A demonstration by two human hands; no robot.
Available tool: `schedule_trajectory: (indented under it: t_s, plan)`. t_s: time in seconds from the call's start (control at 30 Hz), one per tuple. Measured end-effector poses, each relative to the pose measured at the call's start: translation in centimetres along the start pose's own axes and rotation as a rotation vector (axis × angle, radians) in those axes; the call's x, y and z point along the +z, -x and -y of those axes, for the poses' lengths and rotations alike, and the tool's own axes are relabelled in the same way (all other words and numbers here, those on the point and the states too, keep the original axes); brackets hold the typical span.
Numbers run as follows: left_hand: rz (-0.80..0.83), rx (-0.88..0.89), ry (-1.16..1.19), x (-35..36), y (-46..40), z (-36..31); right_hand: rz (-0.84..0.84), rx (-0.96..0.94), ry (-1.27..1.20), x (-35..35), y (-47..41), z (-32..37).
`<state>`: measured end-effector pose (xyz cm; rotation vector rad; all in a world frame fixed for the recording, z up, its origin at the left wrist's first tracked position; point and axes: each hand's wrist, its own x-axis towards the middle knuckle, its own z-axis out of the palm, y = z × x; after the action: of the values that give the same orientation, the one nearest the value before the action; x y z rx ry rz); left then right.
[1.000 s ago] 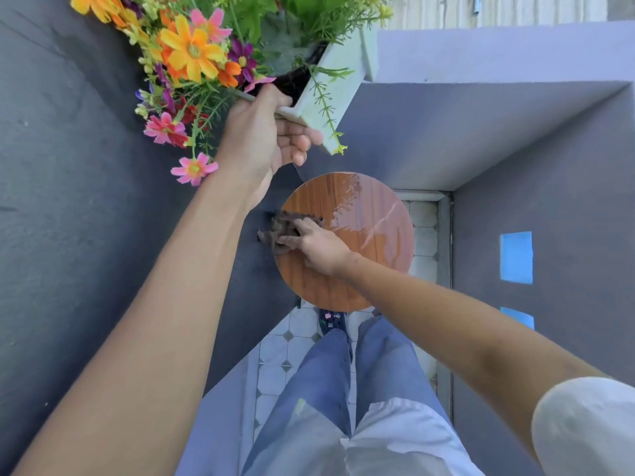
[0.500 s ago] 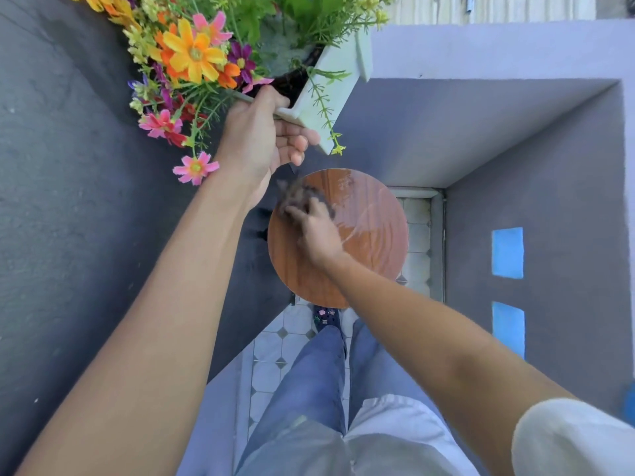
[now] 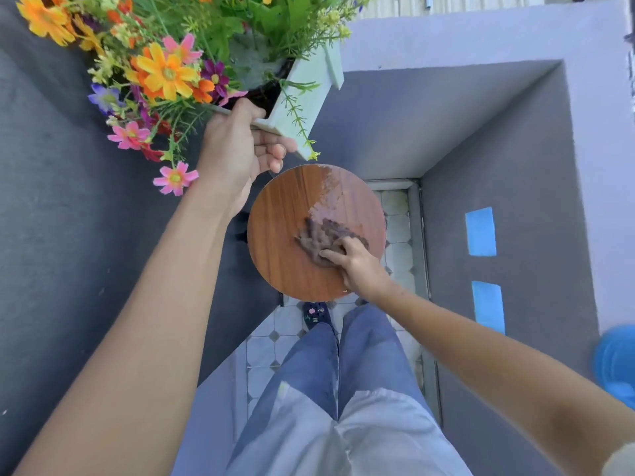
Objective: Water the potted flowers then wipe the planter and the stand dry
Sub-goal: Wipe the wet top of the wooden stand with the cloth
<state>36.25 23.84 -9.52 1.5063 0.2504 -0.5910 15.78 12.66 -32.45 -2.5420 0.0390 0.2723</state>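
My left hand [image 3: 237, 149] grips the near edge of a white planter [image 3: 309, 94] and holds it tilted in the air above the stand. Orange, pink and purple flowers [image 3: 165, 73] spill out of it toward the left. Below it is the round wooden stand top [image 3: 278, 242], with a wet sheen across its far right part. My right hand [image 3: 357, 266] presses a crumpled brown cloth [image 3: 319, 235] onto the right half of the stand top, fingers bent over the cloth's near edge.
Dark grey walls close in on the left and right, with a lilac ledge [image 3: 481, 39] at the back. White patterned floor tiles [image 3: 275, 341] show under the stand. A blue object [image 3: 616, 362] sits at the right edge. My legs stand just behind the stand.
My right hand has dragged the cloth from the stand's far left edge across to its right middle. The left hand still holds the planter up in about the same spot.
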Motion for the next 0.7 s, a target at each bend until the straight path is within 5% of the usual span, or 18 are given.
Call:
schedule_trajectory:
  t_s: [0.13, 0.33, 0.7]
  plan:
    - [0.011, 0.009, -0.015, 0.5, 0.4, 0.5, -0.213, 0.268, -0.04, -3.8, -3.1, -4.7]
    - [0.045, 0.001, -0.007, 1.1, 1.6, 1.3, -0.303, 0.398, -0.12, -2.8, -6.5, -2.5]
    - [0.058, -0.013, -0.057, 1.0, 1.7, 2.8, -0.072, 0.19, -0.117, 6.2, -3.8, 11.3]
